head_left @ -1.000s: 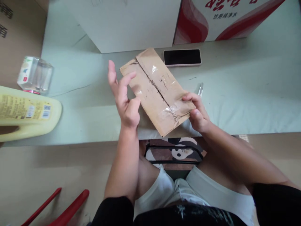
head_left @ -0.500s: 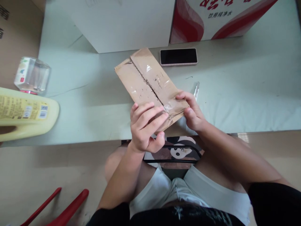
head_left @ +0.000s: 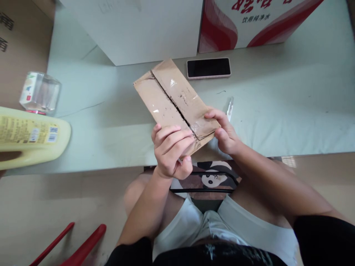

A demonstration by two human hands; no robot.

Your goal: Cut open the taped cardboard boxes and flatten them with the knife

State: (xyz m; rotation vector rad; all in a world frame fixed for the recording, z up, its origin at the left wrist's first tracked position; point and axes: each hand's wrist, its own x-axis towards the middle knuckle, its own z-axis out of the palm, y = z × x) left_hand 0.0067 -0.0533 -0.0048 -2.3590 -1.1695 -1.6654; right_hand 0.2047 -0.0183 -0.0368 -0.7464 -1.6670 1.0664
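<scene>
A flat brown cardboard box (head_left: pixel 177 98) is held tilted above the table's front edge, with a dark, ragged slit along its middle seam and shiny bits of tape on its face. My left hand (head_left: pixel 173 151) grips its near left side, fingers lying across the top and thumb at the lower edge. At the near right corner, my right hand (head_left: pixel 224 131) pinches the cardboard between thumb and fingers. Just beyond that hand, a small clear-and-silver utility knife (head_left: pixel 230 108) lies on the table. What is inside the box is hidden.
A phone (head_left: pixel 208 68) lies on the pale green tablecloth (head_left: pixel 291 99). Behind it stand a white box (head_left: pixel 155 33) and a red-and-white carton (head_left: pixel 244 29). On the left are a clear bottle (head_left: pixel 41 92), a yellow jug (head_left: pixel 33 136) and a brown carton (head_left: pixel 24 48). Red legs (head_left: pixel 85 244) show on the floor.
The slit along the seam looks slightly wider and darker. Both hands keep their hold on the box, and the whole view has shifted a little.
</scene>
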